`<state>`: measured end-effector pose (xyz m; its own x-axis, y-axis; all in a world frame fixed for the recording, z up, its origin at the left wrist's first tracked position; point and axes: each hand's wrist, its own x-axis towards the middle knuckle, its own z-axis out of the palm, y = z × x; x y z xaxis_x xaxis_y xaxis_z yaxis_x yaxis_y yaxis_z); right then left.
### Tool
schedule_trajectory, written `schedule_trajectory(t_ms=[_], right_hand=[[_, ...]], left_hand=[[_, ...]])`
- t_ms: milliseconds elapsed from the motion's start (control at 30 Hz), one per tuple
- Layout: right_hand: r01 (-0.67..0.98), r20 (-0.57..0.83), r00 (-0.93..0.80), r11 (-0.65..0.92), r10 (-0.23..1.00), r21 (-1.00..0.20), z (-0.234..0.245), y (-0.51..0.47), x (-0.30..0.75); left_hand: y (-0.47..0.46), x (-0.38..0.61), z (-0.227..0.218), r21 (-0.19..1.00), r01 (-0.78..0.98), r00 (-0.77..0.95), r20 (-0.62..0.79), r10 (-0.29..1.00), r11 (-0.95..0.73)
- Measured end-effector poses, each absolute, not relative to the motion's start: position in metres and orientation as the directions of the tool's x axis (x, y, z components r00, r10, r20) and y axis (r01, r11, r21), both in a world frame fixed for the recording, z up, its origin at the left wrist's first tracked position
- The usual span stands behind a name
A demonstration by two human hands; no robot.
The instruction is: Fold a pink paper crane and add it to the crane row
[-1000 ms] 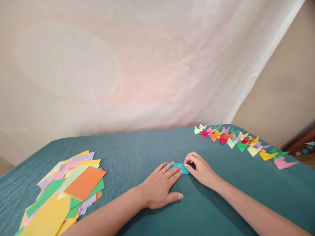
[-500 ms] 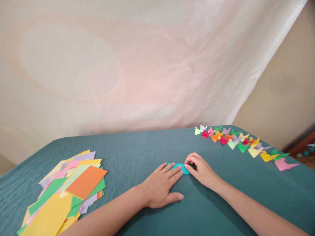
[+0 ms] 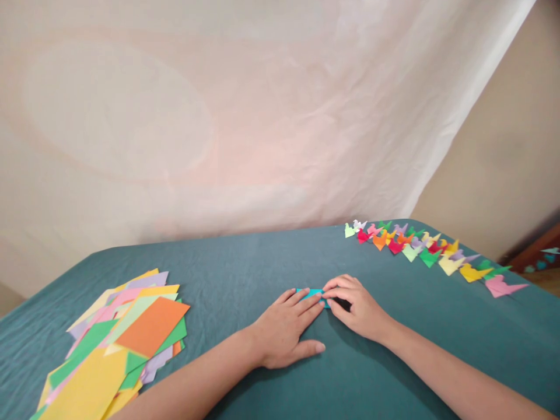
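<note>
A small folded piece of bright blue paper [image 3: 315,292] lies on the dark green cloth, mostly covered by fingers. Flat over its left part rests my left hand [image 3: 292,329], fingers stretched out and thumb spread toward me. At the paper's right end, my right hand [image 3: 356,306] pinches the edge between thumb and fingertips, close beside the left fingertips. The exact fold under the fingers is hidden.
To the left lies a loose pile of coloured paper sheets, an orange sheet [image 3: 151,326] on top. Several folded paper birds stand in rows at the back right, a pink bird [image 3: 501,286] nearest. A pale cloth [image 3: 262,116] hangs behind the table [image 3: 245,268].
My right hand has moved slightly left along the blue paper, and less of the paper's right end shows. My left hand stays flat in place. The view has shifted slightly.
</note>
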<state>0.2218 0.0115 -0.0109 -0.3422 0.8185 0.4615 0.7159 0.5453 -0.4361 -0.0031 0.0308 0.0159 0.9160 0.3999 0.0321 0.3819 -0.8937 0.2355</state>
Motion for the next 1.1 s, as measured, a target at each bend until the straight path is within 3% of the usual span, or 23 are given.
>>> schedule_trajectory(t_ms=[267,500,833,1100], right_hand=[[0.779,0.493,-0.413,0.577,0.766,-0.245,-0.005,0.004,0.217],[0.785,0.495,-0.457,0.597,0.739,-0.165,0.0,0.002,0.215],[0.771,0.32,-0.612,0.636,0.723,0.038,0.015,-0.01,0.213],[0.757,0.278,-0.648,0.641,0.709,0.129,0.016,-0.012,0.209]], left_hand=[[0.034,-0.004,0.018,0.236,0.38,0.916,0.037,0.399,-0.894],[0.036,-0.007,0.021,0.204,0.393,0.912,0.038,0.409,-0.896],[0.036,-0.008,0.024,0.188,0.405,0.907,0.041,0.42,-0.895],[0.036,-0.008,0.025,0.192,0.4,0.909,0.043,0.415,-0.896]])
